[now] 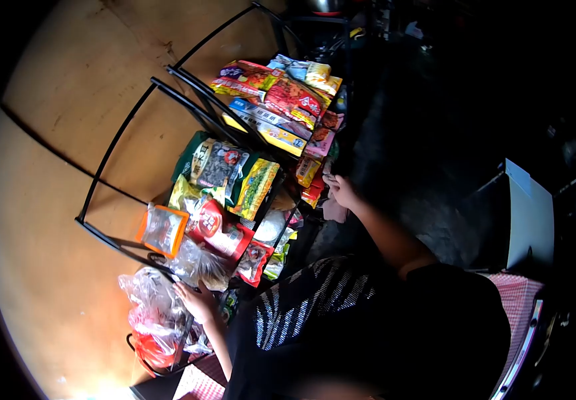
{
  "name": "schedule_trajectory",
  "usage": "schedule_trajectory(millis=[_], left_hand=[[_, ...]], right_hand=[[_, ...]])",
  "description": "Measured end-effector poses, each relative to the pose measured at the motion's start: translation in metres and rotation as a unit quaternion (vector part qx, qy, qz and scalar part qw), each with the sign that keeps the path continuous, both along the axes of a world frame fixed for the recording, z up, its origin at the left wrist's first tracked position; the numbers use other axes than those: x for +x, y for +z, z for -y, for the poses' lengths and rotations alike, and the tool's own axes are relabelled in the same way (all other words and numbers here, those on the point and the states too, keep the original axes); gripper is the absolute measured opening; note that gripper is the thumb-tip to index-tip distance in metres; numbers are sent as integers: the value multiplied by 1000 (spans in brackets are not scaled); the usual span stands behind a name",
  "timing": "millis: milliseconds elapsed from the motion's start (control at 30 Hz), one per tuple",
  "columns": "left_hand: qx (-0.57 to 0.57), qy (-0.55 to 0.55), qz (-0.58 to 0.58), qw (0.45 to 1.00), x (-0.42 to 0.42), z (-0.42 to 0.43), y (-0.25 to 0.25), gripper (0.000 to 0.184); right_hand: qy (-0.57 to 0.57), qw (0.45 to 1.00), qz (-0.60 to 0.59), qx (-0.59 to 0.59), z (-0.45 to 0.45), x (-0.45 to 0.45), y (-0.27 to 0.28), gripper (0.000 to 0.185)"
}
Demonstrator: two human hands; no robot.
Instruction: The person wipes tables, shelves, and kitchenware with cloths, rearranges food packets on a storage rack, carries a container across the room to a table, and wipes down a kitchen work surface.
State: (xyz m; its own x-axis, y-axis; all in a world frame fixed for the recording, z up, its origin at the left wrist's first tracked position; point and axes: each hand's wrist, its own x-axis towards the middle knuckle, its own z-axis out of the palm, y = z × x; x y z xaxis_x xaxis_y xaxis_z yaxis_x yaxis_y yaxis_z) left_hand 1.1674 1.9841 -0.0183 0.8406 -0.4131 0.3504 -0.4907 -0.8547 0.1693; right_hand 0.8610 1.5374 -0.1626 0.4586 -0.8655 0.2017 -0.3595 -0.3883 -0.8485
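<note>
My left hand (198, 301) is at the corner of the black metal rack (124, 248), thumb and fingers apart, against the rail and beside a clear plastic bag (202, 265). My right hand (343, 192) is closed on a pinkish cloth (334, 209) that hangs below the fingers, at the rack's front edge. Close to it are small red and yellow packets (308, 171). Between the hands, the rack holds a red container (232, 241), a yellow-green packet (256, 189) and a dark bag of dried food (219, 163).
Red food packs (293, 100) and long flat boxes (268, 127) fill the rack's far section. An orange-edged pouch (162, 230) leans at the wall side. Bags (151, 310) bulge at the near end. A pale panel (530, 217) stands right, near a checked cloth (511, 293).
</note>
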Motion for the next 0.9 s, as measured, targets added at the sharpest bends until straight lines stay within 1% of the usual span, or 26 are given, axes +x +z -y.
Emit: schedule_trajectory(millis=[33, 67, 133, 167, 200, 233, 267, 333, 367, 400, 467, 500, 533, 567, 600, 667, 700, 733, 800, 867, 900], left_hand=[[-17, -15, 52, 998, 2, 4, -2, 69], [-36, -30, 103, 994, -5, 15, 8, 69], [-120, -127, 156, 972, -14, 43, 19, 64], [-143, -174, 150, 963, -23, 61, 29, 64], [-166, -219, 142, 951, -34, 82, 39, 64], [-181, -237, 149, 943, -41, 100, 42, 64], [-172, -229, 146, 947, -55, 118, 52, 64], [-234, -290, 176, 911, -68, 152, 58, 66], [-212, -271, 153, 926, -85, 166, 68, 67], [-182, -292, 161, 925, -91, 178, 65, 68], [-143, -416, 97, 893, -104, 218, 65, 70], [-126, -481, 61, 865, -104, 244, 56, 72], [-83, -515, 42, 852, -113, 270, 53, 75], [-50, -527, 19, 848, -122, 292, 48, 79], [-16, -538, -3, 843, -130, 316, 43, 82], [51, -507, -10, 860, -140, 365, 28, 89], [75, -500, -18, 863, -129, 389, 1, 93], [114, -455, -44, 882, -131, 407, -4, 95], [152, -386, -100, 904, -136, 435, -16, 94], [181, -333, -76, 922, -145, 446, -25, 92], [200, -306, -88, 927, -149, 452, -26, 92]], right_hand=[[-14, 998, -6, 56, -20, -15, 26, 19], [-63, 996, -32, 49, -26, -20, 16, 23], [-61, 997, 4, 38, -38, -41, 1, 29], [-66, 996, -3, 67, -46, -53, 7, 32], [-54, 996, -15, 63, -44, -65, -8, 34], [-70, 995, -32, 65, -48, -78, -4, 35], [-84, 993, -47, 66, -51, -89, 5, 36], [-94, 993, -11, 70, -54, -113, 31, 31], [-98, 993, 11, 70, -49, -125, 37, 30], [-124, 985, 24, 119, -39, -138, 35, 34], [-171, 960, 51, 216, -7, -162, 36, 47], [-160, 961, 76, 212, 8, -172, 34, 35], [-149, 962, 100, 208, 20, -179, 43, 27], [-165, 961, 75, 211, 48, -194, 16, 37], [-182, 959, 51, 213, 72, -205, -1, 51], [-193, 956, 51, 214, 100, -221, 15, 51], [-198, 955, 46, 216, 114, -231, 23, 51], [-204, 956, 49, 207, 127, -243, 26, 50], [-211, 956, 49, 197, 152, -270, 31, 49], [-201, 962, 31, 182, 175, -291, 51, 47], [-193, 965, 20, 177, 185, -298, 59, 46]])
